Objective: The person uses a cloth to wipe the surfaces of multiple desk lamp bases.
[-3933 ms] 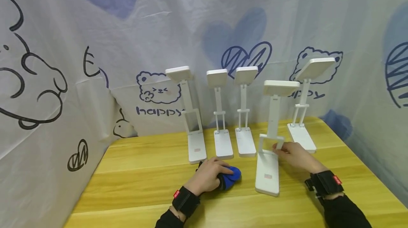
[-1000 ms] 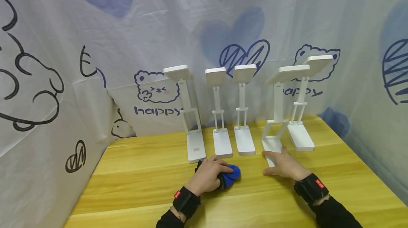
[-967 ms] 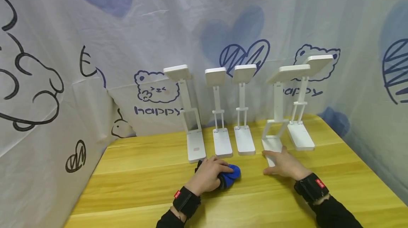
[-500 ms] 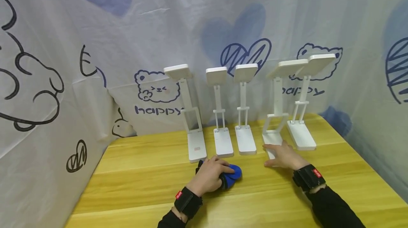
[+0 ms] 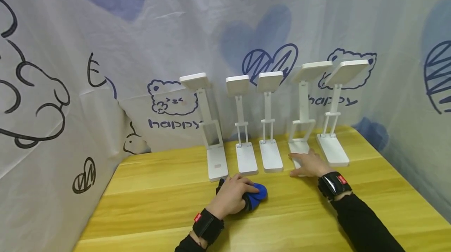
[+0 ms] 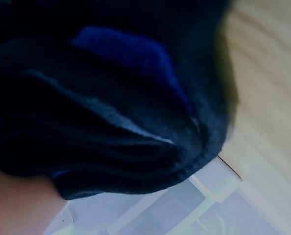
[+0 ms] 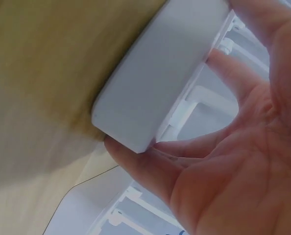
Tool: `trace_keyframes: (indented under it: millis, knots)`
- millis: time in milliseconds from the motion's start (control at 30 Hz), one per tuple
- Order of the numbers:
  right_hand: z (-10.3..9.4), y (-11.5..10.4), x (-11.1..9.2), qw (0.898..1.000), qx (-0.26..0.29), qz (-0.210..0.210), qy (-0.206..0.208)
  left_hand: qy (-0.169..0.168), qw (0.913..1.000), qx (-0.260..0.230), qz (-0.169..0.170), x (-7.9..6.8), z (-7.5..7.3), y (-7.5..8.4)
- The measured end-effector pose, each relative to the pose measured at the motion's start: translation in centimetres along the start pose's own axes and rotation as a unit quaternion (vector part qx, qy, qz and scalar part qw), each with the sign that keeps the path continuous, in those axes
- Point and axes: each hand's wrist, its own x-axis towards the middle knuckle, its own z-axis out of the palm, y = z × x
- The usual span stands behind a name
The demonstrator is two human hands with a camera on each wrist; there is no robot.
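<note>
My right hand (image 5: 310,164) holds the base of a white folding desk lamp (image 5: 303,101), fourth from the left in a row. In the right wrist view, thumb and fingers span the lamp's base (image 7: 150,73), touching its sides and top. It stands upright on the table, its flat head tilted. My left hand (image 5: 229,196) grips a bundle of black and blue cloth (image 5: 256,194) lying on the table. Close up in the left wrist view, the cloth (image 6: 135,112) shows soft dark folds with a blue patch; its exact kind is unclear.
Similar white lamps stand along the back of the wooden table (image 5: 151,193): a far-left lamp (image 5: 217,162), two middle lamps (image 5: 246,158) and a far-right lamp (image 5: 332,150) close beside the held one. A printed curtain (image 5: 169,40) hangs behind and along both sides.
The held lamp has moved back and slightly left, into line with the others, and apart from the far-right lamp. My right hand moved with its base. The left hand and cloth stayed put.
</note>
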Motion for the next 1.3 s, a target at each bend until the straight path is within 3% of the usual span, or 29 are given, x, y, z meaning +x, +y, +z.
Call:
trace_keyframes:
  millis: [667,1300]
  knots:
    - [-0.2,0.5,1.5,0.999,0.020,0.015,-0.022,-0.001,1.0000,0.003,-0.004,-0.1,0.1,0.3]
    - [0.0,1.2,2.2,0.999,0.040,-0.005,0.004,-0.003,1.0000,0.003,-0.004,-0.2,0.0,0.2]
